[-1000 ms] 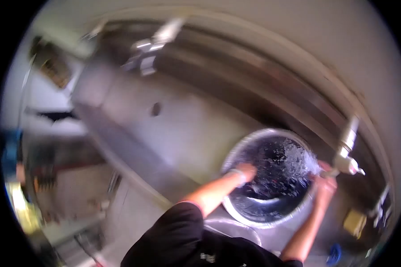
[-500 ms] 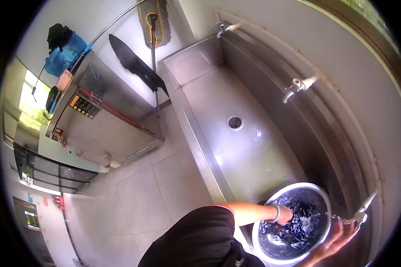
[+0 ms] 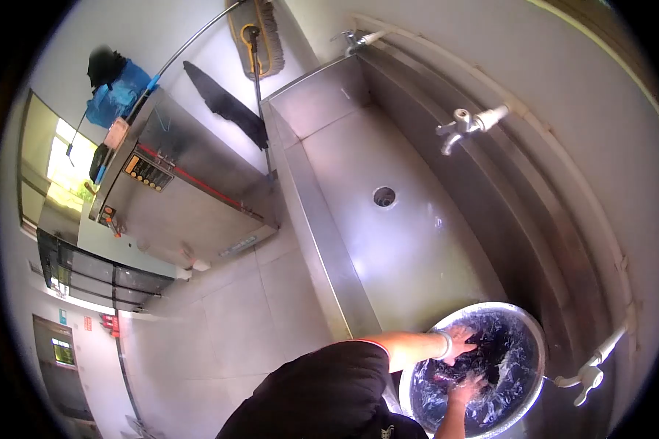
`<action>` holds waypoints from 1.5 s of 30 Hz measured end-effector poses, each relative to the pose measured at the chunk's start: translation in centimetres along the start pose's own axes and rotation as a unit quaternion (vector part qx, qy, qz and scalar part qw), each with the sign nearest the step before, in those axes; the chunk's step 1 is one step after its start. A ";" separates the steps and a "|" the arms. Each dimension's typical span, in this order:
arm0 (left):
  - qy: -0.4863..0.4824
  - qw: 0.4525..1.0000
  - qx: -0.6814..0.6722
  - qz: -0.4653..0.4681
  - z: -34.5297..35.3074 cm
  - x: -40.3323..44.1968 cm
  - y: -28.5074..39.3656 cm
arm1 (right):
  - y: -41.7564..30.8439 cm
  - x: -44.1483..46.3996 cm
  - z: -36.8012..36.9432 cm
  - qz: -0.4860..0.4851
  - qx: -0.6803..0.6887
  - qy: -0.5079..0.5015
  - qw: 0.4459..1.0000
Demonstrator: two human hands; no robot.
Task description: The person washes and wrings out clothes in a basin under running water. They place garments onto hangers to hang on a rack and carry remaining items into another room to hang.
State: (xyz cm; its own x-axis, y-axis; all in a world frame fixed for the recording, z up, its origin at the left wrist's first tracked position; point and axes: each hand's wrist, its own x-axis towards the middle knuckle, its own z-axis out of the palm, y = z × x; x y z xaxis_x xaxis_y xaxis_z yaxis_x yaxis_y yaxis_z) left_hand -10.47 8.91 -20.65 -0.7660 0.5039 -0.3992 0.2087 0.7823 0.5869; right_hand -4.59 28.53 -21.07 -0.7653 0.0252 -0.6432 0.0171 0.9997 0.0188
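Observation:
A round metal basin (image 3: 537, 329) full of water and dark material stands at the near end of a long steel sink (image 3: 417, 241). My left hand (image 3: 460, 344), with a pale bracelet at the wrist, reaches over the basin's left part, fingers spread at the dark contents. My right hand (image 3: 468, 388) lies just below it at the water, its fingers also apart. Neither hand shows anything gripped. Right of the basin, a tap (image 3: 589, 377) juts from the wall pipe.
Two more taps, one in the middle (image 3: 465, 128) and one at the far end (image 3: 355, 42), line the wall. A drain (image 3: 384, 196) is in the sink floor. A steel cabinet (image 3: 176, 219) and a mop (image 3: 260, 44) stand at the left and back.
My right hand has moved left from beside the right tap into the basin. My left hand's fingers have spread. The view has shifted slightly since half a second ago.

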 end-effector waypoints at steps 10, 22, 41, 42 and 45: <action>-0.182 0.459 -0.864 -0.097 -3.5 0.1 3.8 | -1.5 -6.6 -11.7 -0.082 0.764 0.088 0.634; -0.142 0.417 -0.897 -0.048 -1.6 -3.3 10.3 | -9.2 -11.5 -16.4 -0.240 0.162 0.446 0.847; -0.036 0.981 0.186 -0.043 1.3 -0.6 1.7 | 0.8 5.1 4.9 -0.043 0.055 0.019 0.997; -0.059 0.978 0.189 -0.060 2.6 0.6 1.2 | 1.4 7.5 7.6 0.007 0.075 -0.049 0.996; -0.192 0.975 0.054 -0.094 -2.3 2.1 2.8 | 0.5 2.7 -0.2 -0.146 0.020 0.251 0.957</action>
State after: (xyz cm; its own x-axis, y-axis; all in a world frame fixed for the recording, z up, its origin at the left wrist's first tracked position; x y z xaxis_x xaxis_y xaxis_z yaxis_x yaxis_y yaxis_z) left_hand -12.87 11.33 -18.19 -0.5162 0.4324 -0.7393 0.1662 0.8974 0.4088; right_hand -6.77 29.12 -22.68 -0.9536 -0.2506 -0.1669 -0.2283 0.9632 -0.1420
